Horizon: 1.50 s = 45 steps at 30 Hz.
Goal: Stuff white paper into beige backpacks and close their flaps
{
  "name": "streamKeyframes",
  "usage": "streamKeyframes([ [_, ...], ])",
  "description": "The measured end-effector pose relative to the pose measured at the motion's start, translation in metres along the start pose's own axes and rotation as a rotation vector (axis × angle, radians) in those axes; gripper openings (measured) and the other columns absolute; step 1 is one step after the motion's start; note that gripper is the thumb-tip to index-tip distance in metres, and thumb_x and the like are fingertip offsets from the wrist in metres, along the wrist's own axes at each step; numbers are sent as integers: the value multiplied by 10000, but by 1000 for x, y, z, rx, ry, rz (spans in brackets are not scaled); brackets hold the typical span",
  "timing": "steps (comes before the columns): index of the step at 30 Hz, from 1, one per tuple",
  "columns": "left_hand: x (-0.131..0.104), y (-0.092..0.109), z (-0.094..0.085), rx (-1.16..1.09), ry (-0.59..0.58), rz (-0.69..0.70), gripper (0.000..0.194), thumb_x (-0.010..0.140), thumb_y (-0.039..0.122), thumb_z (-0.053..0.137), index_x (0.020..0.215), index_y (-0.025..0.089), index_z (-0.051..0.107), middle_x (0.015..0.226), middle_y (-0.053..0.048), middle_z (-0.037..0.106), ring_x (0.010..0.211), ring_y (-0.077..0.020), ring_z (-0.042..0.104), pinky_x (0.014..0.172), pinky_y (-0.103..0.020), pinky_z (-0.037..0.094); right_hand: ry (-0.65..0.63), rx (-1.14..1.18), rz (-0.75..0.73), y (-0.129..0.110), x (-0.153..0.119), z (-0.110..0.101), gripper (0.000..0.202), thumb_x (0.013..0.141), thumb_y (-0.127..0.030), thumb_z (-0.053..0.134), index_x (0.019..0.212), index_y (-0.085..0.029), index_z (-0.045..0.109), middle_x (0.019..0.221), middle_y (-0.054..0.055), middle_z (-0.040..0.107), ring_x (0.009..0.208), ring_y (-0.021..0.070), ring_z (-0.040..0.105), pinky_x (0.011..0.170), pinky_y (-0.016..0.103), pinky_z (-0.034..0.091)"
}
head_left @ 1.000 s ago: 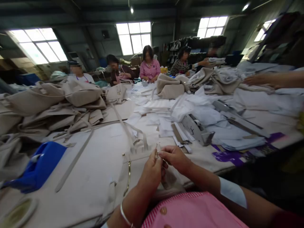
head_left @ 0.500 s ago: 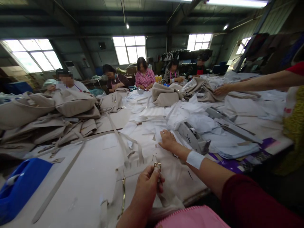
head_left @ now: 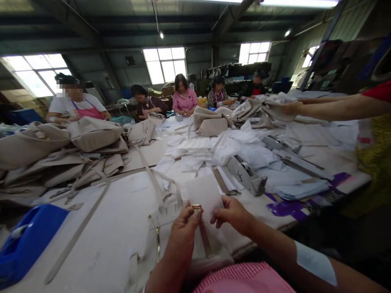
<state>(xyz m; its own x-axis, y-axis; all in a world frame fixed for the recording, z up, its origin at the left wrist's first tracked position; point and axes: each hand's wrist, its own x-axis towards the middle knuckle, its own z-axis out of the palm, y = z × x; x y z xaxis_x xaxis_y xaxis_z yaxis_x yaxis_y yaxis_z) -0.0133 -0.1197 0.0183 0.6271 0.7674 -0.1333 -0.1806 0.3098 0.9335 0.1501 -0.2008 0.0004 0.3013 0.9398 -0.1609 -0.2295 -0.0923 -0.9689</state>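
Observation:
My left hand [head_left: 181,234] is closed on a gold buckle [head_left: 197,207], pinched between thumb and fingers. A narrow strap [head_left: 205,238] hangs from beside it. My right hand [head_left: 233,215] grips the edge of a thin white sheet [head_left: 202,187], which stands up just behind the buckle. Whether the sheet touches the buckle I cannot tell. Under my hands lies a pale beige bag [head_left: 168,221] with a gold zip [head_left: 158,244] and loose straps [head_left: 175,185]. The lower part of the bag is hidden by my left arm.
A blue tape dispenser [head_left: 27,244] stands at the left and a grey one [head_left: 246,175] at the right. Beige bags [head_left: 94,132] are heaped at the left. White paper [head_left: 195,146] covers the middle. Co-workers sit opposite; another person's arms [head_left: 330,110] reach in from the right.
My right hand has come back from the pile of sheets toward my left hand, now with a white sheet in it. My left hand still holds the buckle, which has tilted.

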Motion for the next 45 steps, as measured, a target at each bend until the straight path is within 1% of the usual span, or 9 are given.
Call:
streamKeyframes([
  [3,-3,6,3,100,-33,-49,281,772,415,694,880,156,701,782,-25,679,697,-140,586,694,-269,474,-143,-212,47,12,-27,8,175,673,-238,679,793,-116,643,628,17,656,537,133,583,504,235,467],
  [6,-7,10,6,208,19,-31,270,758,386,704,871,141,723,824,-41,703,761,-150,597,743,-265,470,-261,-231,-19,8,-24,3,236,697,-284,704,862,-117,683,767,31,690,684,147,608,608,238,480],
  [14,-7,8,9,452,129,144,286,759,322,679,994,168,726,955,-68,717,885,-191,634,823,-307,494,-200,-215,-103,-5,1,11,487,818,-585,578,852,-118,709,744,39,675,615,131,570,579,243,455],
  [19,-9,14,14,661,227,201,880,698,355,744,1452,137,345,761,-5,680,650,-147,601,637,-264,486,-149,-125,-104,-4,0,12,432,780,-525,662,969,-139,714,932,65,710,811,187,631,740,295,495],
  [22,-8,14,16,779,232,259,932,702,363,735,1478,124,278,639,49,597,551,-126,526,573,-250,444,-114,-107,-65,-6,3,8,407,714,-464,744,961,-142,712,891,56,715,791,190,635,731,297,497],
  [28,-6,7,13,643,171,277,831,686,340,760,1416,158,408,633,60,541,565,-100,494,575,-222,431,-56,-88,-102,-5,6,2,322,696,-432,758,755,-124,686,685,12,660,597,126,560,570,240,434],
  [34,1,10,6,-18,-56,-134,543,794,522,634,1182,144,595,854,-81,683,714,-158,642,630,-260,509,37,82,-116,-11,2,9,334,695,-432,758,801,-123,689,708,19,655,600,131,548,604,276,466],
  [40,-4,15,16,337,-261,0,463,833,565,556,980,154,711,870,-78,696,811,-199,622,745,-301,502,148,-148,-242,-9,0,19,345,745,-478,690,712,-138,641,633,2,560,568,115,450,515,240,366],
  [45,-2,12,20,472,-251,-44,540,844,621,481,802,124,688,683,-45,638,611,-146,536,575,-252,422,191,-552,-434,-5,0,12,426,865,-483,551,587,-159,559,574,-7,450,563,107,379,521,241,323],
])
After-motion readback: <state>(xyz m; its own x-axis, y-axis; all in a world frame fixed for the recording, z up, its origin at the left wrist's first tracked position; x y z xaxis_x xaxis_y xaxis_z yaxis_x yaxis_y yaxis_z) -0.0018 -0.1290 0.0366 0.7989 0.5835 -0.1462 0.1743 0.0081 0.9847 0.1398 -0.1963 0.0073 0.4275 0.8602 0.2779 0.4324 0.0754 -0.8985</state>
